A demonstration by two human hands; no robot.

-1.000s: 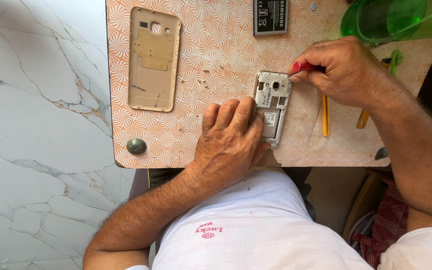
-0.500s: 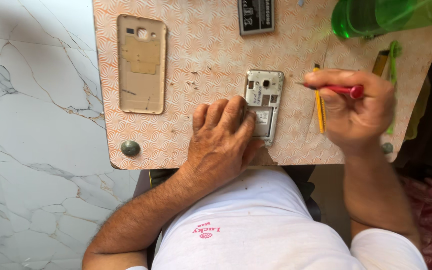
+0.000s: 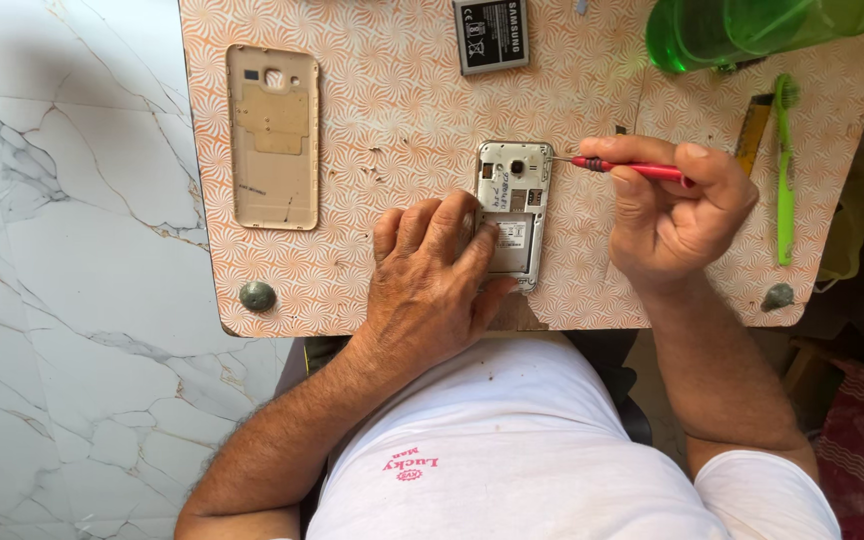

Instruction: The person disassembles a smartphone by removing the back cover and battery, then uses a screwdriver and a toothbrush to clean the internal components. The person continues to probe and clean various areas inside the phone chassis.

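A gold back cover (image 3: pixel 273 137) is lying at the left of the patterned tabletop (image 3: pixel 392 110), while an opened phone (image 3: pixel 512 212) is being pinned flat at the middle by the left hand (image 3: pixel 432 285), fingers spread over its lower half. A red screwdriver (image 3: pixel 632 170) is being pinched in the right hand (image 3: pixel 674 215), its tip being brought to the phone's upper right corner; a screw there is seemingly being worked, so the tip needs steady seating. A removed battery (image 3: pixel 491 35) is lying beyond.

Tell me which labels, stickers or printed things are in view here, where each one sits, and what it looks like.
Battery: top edge of the table, flat dark rectangle, pale print on its label.
Sticker: in the battery bay of the opened phone, small white rectangle, beside the left hand.
Shirt print: small pink lettering on the white shirt, bottom centre.
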